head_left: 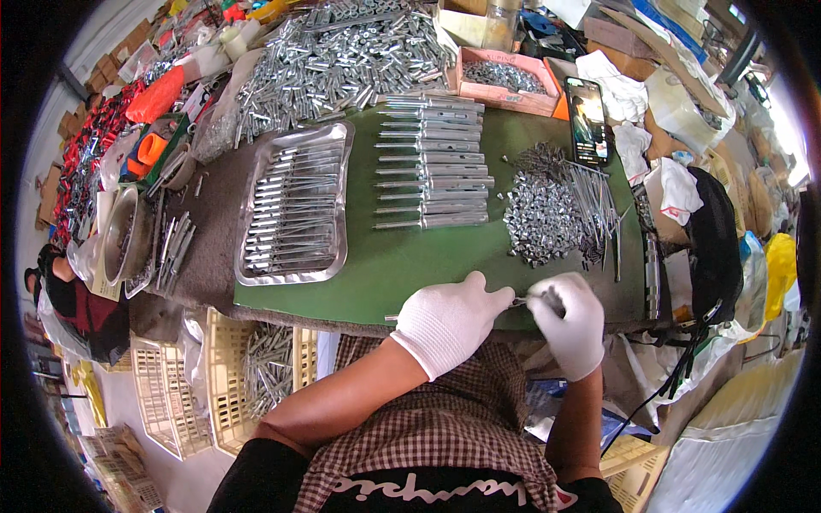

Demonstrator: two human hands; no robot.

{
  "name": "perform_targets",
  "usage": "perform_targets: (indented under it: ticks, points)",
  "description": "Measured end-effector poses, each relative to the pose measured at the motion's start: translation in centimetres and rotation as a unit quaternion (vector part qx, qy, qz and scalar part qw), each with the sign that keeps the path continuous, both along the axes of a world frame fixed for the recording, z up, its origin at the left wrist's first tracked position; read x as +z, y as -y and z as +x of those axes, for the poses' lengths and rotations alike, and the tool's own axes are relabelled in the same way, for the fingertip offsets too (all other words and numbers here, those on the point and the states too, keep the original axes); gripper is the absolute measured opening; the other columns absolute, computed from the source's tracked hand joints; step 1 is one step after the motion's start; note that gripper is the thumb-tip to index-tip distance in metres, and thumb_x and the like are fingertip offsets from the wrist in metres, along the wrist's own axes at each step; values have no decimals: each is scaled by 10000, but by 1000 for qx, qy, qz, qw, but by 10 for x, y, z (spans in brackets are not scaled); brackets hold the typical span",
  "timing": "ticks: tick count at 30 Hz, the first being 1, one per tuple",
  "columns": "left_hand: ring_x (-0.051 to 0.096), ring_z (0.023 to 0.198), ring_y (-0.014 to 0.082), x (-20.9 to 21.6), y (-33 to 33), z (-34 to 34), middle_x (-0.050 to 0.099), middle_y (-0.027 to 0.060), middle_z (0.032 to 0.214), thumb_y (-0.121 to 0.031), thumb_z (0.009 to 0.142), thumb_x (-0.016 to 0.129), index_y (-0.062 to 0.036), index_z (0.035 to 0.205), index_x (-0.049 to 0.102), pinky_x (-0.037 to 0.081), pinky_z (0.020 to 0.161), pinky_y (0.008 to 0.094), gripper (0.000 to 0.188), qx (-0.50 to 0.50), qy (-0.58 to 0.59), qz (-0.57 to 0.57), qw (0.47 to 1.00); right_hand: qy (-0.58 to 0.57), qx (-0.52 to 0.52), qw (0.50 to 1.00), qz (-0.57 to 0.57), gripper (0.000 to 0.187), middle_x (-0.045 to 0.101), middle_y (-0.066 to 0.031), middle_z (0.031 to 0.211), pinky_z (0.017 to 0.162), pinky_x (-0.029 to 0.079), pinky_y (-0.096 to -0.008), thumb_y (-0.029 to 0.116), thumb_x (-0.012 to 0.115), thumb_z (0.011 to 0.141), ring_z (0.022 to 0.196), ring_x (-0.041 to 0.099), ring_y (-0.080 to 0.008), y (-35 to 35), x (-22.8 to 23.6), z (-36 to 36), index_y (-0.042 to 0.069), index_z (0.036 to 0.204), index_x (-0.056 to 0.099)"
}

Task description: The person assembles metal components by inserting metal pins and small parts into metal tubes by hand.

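Note:
My left hand (451, 323), in a white knit glove, is closed round a thin metal rod (391, 318) near the front edge of the green mat (359, 295). One end of the rod sticks out left of the glove, and a short metal tip shows between the hands. My right hand (568, 323), gloved too, has its fingers bent together at that tip; what they pinch is hidden and slightly blurred. Ahead lie a heap of small silvery metal pieces (543, 218), a bundle of thin rods (597, 201) and a row of metal tube-and-rod assemblies (436, 167).
A metal tray (344, 205) of similar rods stands left of the row. Behind it rises a large pile of metal sleeves (342, 64). A pink box (513, 101) of small parts and an upright phone (588, 120) stand at the back. Plastic crates (227, 376) sit below the front edge.

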State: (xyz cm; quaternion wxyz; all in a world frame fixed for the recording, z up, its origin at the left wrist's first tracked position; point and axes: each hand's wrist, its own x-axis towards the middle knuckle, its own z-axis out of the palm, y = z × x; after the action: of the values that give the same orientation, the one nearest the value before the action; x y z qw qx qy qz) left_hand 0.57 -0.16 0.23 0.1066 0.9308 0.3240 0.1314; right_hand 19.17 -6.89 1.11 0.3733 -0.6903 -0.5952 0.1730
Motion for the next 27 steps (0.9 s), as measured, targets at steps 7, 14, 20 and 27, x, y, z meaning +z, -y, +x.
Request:
perform_targets:
  ticks: [7,14,20,27]
  points:
    - [608,515,233,0,3,0,515,85,757,-181,865,596,-211,1089,659,503,463,374,235,3,-12,26,1000,137,7,990,37,137,649,-104,876,659,523,-390,71,711,749,761,662,-310,3,-10,-11,95,872,657]
    - [617,533,237,0,3,-1,518,83,760,-176,870,594,-215,1127,660,516,481,371,267,1,14,-3,1000,77,9,997,17,123,631,-119,802,618,492,-361,39,725,727,675,628,-280,1,-8,-15,45,810,635]
    - [613,529,224,-1,1,-1,523,79,763,-177,870,602,-196,1132,668,509,476,360,271,-10,1,0,1000,89,13,996,6,143,611,-114,762,598,479,-372,47,730,723,656,616,-290,-1,-7,-12,39,793,606]
    - [613,529,209,-6,2,-5,528,70,761,-178,869,609,-217,1213,645,504,466,350,348,-20,9,53,998,112,63,991,-24,204,570,-130,743,589,459,-399,87,739,732,647,579,-321,-9,-5,-3,39,782,547]
